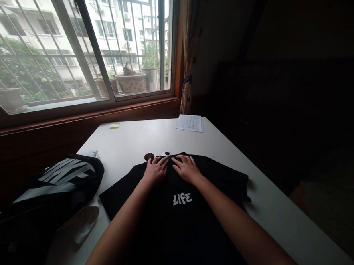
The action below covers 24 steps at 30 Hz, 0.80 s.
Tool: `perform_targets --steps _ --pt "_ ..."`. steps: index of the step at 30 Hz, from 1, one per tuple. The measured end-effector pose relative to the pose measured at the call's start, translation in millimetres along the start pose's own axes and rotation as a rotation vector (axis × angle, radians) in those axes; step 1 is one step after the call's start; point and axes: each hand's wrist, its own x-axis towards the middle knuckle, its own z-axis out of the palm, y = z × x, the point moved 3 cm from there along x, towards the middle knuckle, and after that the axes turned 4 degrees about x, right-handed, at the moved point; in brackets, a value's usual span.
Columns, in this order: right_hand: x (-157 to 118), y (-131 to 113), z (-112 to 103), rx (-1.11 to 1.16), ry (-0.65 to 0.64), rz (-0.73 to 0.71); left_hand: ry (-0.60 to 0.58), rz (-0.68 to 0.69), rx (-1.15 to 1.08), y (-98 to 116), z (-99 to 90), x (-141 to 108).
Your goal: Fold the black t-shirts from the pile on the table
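Observation:
A black T-shirt (177,228) with white lettering lies spread on the white table, its collar end away from me and its sleeves out to both sides. My left hand (156,171) rests on the cloth just left of the collar, palm down with the fingers stretched. Mirroring it on the right of the collar, my right hand (187,170) lies with its fingers apart, the tips near the neckline. Just beyond the collar are a brown round object (149,156) and a white ring-shaped object (166,153), both partly hidden by the shirt and fingers.
Heaped on the left side of the table (129,137) are dark clothes (71,175) with grey print, over some white cloth (83,222). Printed papers (190,123) and a yellow sticky note (114,125) lie at the far edge. A barred window (129,43) stands behind.

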Motion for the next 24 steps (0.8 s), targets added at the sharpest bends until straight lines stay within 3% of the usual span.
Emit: perform_targets --steps 12,24 --pt "-1.5 -4.2 0.8 -0.034 -0.027 -0.077 0.023 -0.009 0.006 -0.9 4.5 0.0" --pt "-1.7 -2.4 1.3 0.023 0.003 -0.064 0.024 -0.010 0.006 -0.7 3.7 -0.1"
